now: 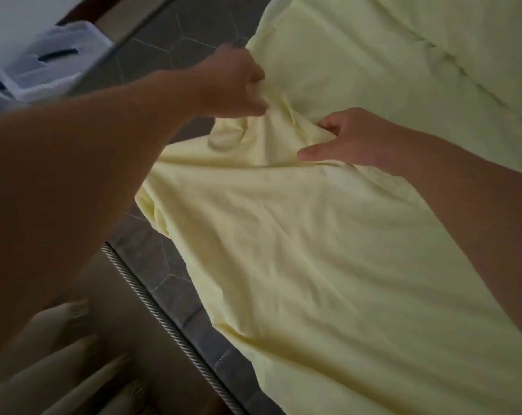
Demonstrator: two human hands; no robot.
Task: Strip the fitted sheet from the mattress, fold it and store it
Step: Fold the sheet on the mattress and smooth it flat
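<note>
While left hand [229, 82] and right hand [352, 139] each grip a bunched fold of the pale yellow cloth fitted sheet [283, 235], stripping looks partly done: the near edge is off and the dark grey quilted mattress [175, 283] is bare along its side. Rest of the sheet lies loose on top. Folding and storing not started, I'd say. Far corners out of frame, fingertips buried in cloth, pale blurred shapes at lower left unreadable.

Outstretched left grip [227, 82] and right grip [353, 139] both pinch the sheet [298, 235].
</note>
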